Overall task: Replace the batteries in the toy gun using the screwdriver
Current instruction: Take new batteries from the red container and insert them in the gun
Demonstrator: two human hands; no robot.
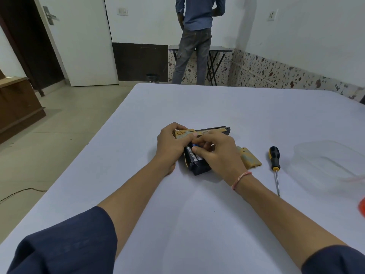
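Note:
A black and tan toy gun [213, 131] lies on its side on the white table [197, 204], its grip open toward me with white batteries [192, 154] showing inside. My left hand [171, 145] grips the rear of the gun. Over the open grip, the fingers of my right hand [215, 153] pinch a battery with a blue end; my fingers hide most of it. The tan battery cover [249, 158] lies just right of my right hand. Further right lies a screwdriver [275, 165] with a black and yellow handle, tip toward me.
A clear plastic container [324, 165] sits at the right of the table, with an orange-red object [361, 206] at the frame's right edge. A person [197, 36] stands with their back turned at a folding table by the far wall. The table's left edge drops to the floor.

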